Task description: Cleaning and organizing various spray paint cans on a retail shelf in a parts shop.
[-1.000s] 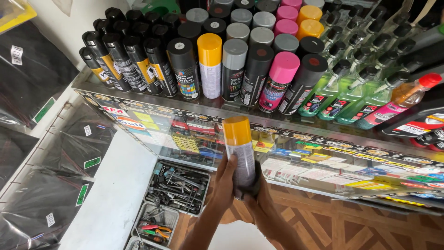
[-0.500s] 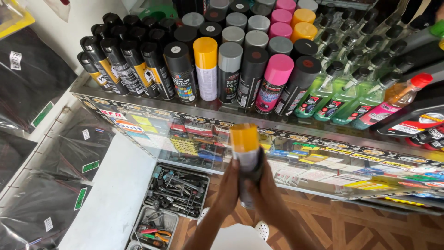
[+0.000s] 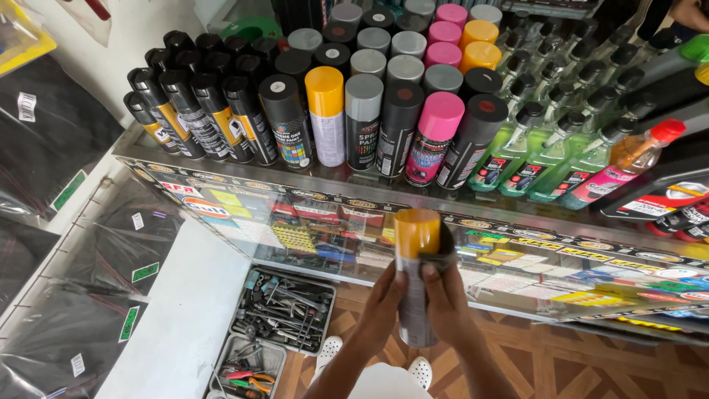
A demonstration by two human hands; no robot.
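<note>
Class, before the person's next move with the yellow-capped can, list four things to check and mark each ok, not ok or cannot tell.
1. Both hands grip the spray can: left hand and right hand wrap it: ok.
2. Yellow cap seated: ok.
3. Dark cloth pressed against the can near the cap: ok.
4. Free gap in the front row on the glass shelf: cannot tell.

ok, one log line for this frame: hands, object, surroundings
left hand: grips spray can | right hand: grips spray can, dark cloth at cap | spray can: orange cap, upright | ahead: glass shelf of cans | below: tool tray
</note>
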